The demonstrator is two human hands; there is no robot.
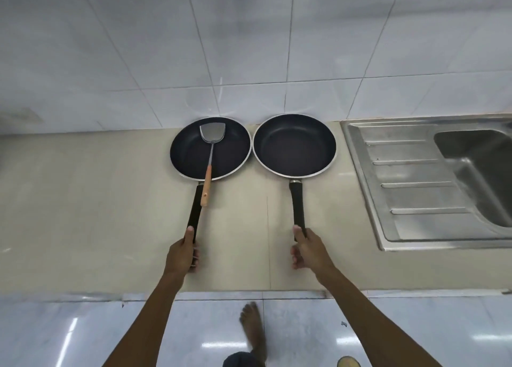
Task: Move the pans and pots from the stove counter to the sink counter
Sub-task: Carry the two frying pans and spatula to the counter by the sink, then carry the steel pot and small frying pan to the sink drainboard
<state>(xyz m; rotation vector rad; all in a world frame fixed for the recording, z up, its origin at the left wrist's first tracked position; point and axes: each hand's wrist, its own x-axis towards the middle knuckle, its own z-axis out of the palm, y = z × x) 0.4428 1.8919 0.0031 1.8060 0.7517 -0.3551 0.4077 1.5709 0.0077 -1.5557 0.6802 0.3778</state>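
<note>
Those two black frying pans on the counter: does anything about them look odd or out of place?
One thing: a metal spatula with a wooden handle lies loose in the left black frying pan, its handle jutting over the rim. The right black frying pan is empty. Nothing looks spilled or damaged. The left hand and right hand each grip a pan handle.

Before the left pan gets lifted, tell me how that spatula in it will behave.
The spatula lies loose in the left pan, so it would probably slide on the smooth coating. Its wooden handle overhangs the rim, so tilting may tip it out.
</note>
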